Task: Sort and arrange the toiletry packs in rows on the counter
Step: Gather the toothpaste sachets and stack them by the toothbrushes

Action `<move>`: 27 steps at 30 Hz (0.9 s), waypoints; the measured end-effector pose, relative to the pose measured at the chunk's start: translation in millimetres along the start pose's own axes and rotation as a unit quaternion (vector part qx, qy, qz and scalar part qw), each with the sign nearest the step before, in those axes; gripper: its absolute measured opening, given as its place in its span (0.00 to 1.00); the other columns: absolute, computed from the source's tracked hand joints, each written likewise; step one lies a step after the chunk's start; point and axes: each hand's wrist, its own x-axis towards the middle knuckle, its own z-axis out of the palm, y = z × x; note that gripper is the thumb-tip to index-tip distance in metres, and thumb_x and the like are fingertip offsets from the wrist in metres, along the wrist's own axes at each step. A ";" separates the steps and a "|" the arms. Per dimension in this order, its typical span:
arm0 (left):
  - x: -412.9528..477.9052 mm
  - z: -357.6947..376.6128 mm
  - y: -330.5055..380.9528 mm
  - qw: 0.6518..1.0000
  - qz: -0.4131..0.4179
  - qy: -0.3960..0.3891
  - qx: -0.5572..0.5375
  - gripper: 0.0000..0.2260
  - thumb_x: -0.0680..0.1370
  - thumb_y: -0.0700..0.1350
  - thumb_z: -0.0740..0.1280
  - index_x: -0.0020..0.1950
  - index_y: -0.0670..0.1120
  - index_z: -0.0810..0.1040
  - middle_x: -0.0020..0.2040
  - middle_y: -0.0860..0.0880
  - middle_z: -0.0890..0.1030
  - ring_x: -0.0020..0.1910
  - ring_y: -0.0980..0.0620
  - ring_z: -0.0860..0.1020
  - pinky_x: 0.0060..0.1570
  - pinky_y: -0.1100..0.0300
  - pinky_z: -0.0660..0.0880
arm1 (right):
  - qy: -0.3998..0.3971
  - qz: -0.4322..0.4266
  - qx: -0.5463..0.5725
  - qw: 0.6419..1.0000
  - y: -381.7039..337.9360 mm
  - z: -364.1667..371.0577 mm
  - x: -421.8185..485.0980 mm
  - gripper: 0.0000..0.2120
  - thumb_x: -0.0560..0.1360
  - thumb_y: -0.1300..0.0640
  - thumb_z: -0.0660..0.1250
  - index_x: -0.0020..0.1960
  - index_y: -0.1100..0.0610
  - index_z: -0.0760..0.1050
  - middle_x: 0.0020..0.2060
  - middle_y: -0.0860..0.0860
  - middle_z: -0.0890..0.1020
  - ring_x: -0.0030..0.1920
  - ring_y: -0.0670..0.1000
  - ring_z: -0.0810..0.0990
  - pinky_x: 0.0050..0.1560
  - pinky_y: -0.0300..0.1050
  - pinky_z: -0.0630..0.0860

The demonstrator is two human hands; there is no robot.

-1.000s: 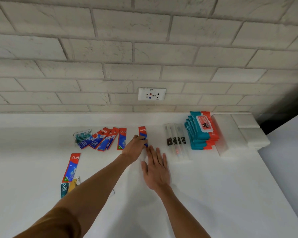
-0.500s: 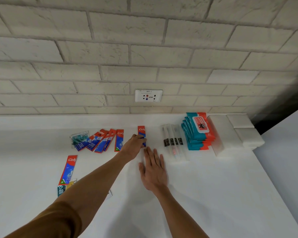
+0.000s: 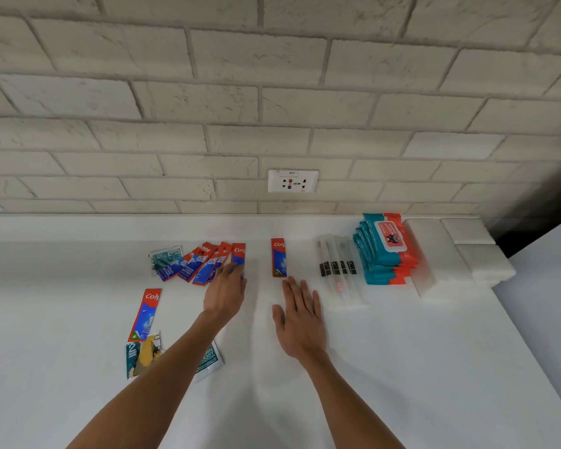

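Lying flat with fingers straight, the right hand (image 3: 300, 319) rests on the tabletop (image 3: 402, 351) just before a lone pack (image 3: 278, 257); the left hand (image 3: 225, 291), blurred, overlaps fanned packs (image 3: 201, 262), grip unclear.

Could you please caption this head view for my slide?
Left hand at fanned toothpaste packs; right hand open beside a lone pack.

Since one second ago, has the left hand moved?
Yes. Left hand went left, off the lone red-and-blue toothpaste sachet below the white wall socket.
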 end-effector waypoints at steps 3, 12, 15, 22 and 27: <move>-20.0 6.4 -1.4 1.000 0.018 -0.002 -0.013 0.17 0.85 0.47 0.63 0.74 0.45 0.74 0.74 0.46 0.74 0.69 0.44 0.76 0.60 0.47 0.81 | 0.011 -0.001 0.003 1.000 -0.1 0.2 0.0 0.32 0.87 0.38 0.43 0.87 0.51 0.45 0.86 0.48 0.47 0.86 0.51 0.43 0.84 0.61 0.51; -102.8 15.6 12.9 0.998 0.050 -0.011 -0.030 0.18 0.84 0.41 0.65 0.75 0.44 0.75 0.71 0.44 0.77 0.63 0.47 0.78 0.58 0.52 0.81 | 0.036 0.011 0.030 0.999 -6.4 2.3 -8.8 0.28 0.88 0.42 0.48 0.85 0.53 0.59 0.84 0.50 0.59 0.85 0.52 0.54 0.84 0.57 0.57; -124.6 20.5 6.9 0.997 0.062 -0.008 -0.037 0.18 0.84 0.42 0.65 0.74 0.45 0.76 0.71 0.46 0.78 0.62 0.48 0.78 0.57 0.54 0.80 | 0.082 0.024 0.096 0.992 -17.8 6.6 -16.4 0.21 0.86 0.47 0.61 0.76 0.52 0.73 0.75 0.50 0.76 0.77 0.51 0.71 0.77 0.53 0.70; -135.9 19.6 1.8 0.995 0.093 0.007 -0.033 0.16 0.83 0.41 0.68 0.70 0.44 0.80 0.68 0.46 0.81 0.56 0.47 0.79 0.50 0.52 0.81 | -0.022 0.020 0.113 0.993 -59.3 -24.3 22.4 0.21 0.84 0.45 0.65 0.75 0.50 0.71 0.71 0.52 0.75 0.71 0.54 0.73 0.66 0.51 0.77; -135.2 18.0 -0.8 0.995 0.098 0.007 -0.036 0.15 0.83 0.41 0.68 0.70 0.46 0.81 0.68 0.48 0.81 0.57 0.48 0.78 0.50 0.55 0.81 | -0.093 0.024 0.082 0.992 -69.4 -34.0 47.6 0.21 0.82 0.49 0.71 0.70 0.54 0.71 0.70 0.57 0.72 0.70 0.59 0.75 0.64 0.56 0.80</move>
